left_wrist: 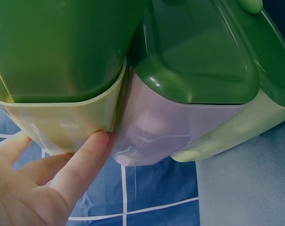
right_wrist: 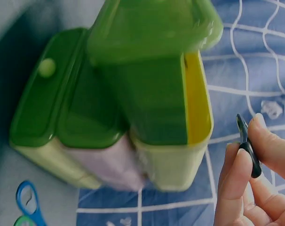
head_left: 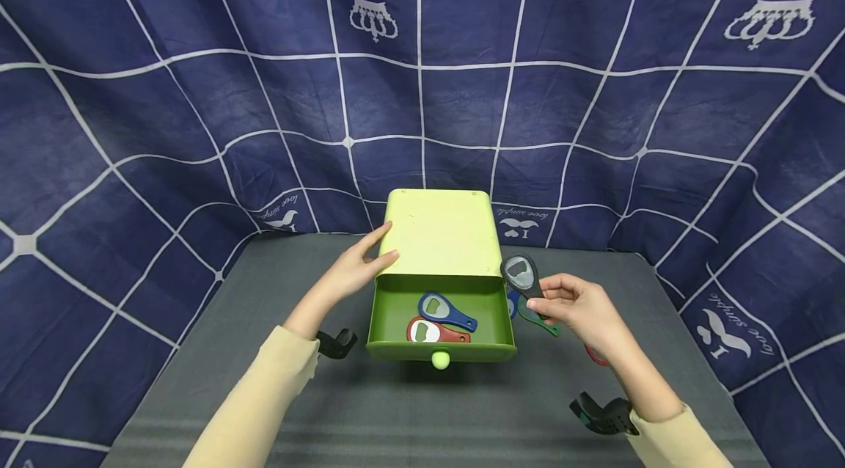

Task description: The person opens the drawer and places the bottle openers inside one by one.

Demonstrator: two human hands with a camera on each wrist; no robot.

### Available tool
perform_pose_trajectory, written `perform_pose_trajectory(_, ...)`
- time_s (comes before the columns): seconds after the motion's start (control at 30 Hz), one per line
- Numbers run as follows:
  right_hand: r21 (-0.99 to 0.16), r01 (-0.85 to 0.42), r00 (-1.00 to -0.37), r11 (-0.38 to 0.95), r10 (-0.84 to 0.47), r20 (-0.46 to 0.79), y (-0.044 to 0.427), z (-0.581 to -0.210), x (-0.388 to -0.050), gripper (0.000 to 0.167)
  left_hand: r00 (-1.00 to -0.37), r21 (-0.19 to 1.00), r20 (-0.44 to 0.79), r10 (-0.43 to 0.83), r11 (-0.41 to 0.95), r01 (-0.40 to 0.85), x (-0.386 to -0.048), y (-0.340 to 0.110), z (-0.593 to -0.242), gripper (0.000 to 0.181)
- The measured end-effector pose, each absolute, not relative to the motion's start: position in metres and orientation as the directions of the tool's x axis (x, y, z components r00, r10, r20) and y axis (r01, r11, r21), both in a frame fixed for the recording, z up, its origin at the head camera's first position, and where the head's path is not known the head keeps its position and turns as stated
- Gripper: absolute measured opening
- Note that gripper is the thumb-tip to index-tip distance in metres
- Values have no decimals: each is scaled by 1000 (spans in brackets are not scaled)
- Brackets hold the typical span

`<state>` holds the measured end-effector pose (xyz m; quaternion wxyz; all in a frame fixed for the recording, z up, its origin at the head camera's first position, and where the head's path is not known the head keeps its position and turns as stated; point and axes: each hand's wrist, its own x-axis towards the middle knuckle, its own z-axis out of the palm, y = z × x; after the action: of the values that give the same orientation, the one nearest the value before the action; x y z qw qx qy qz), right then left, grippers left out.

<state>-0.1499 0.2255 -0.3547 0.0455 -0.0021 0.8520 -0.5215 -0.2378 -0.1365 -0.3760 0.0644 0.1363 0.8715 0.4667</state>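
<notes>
A light-green box (head_left: 442, 229) has its green top drawer (head_left: 396, 306) pulled out, with a blue bottle opener (head_left: 447, 311) and a red one (head_left: 452, 336) lying inside. My left hand (head_left: 350, 273) rests with extended fingers on the box's left edge; in the left wrist view the hand (left_wrist: 58, 183) touches the pale casing (left_wrist: 62, 125). Beside the drawer's right side, my right hand (head_left: 587, 314) pinches a black bottle opener (head_left: 520, 273) by its handle, raised above the table. The right wrist view shows the hand (right_wrist: 260, 188) gripping the black opener (right_wrist: 249, 157) between thumb and fingers.
Right of the box, a blue opener (head_left: 512, 302) and a green one (head_left: 545, 324) lie on the grey table (head_left: 409, 417); a red one (head_left: 595, 356) is partly behind my right hand. Under the open drawer are a lilac unit (left_wrist: 156, 117) and another pale-green one (left_wrist: 227, 132).
</notes>
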Motion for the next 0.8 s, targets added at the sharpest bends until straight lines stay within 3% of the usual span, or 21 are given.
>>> perform_pose_trajectory(0.47,-879,-77,-956,470,-285,-69,177,-348,-157,41,-949,846,21,313,500,184,-238,-138,-376,70)
perform_pose_trajectory(0.8,-831,-94,-954,549,-289,-84,148,-358,-164,31,-950,836,14,313,517,183,-238,-137,-376,71)
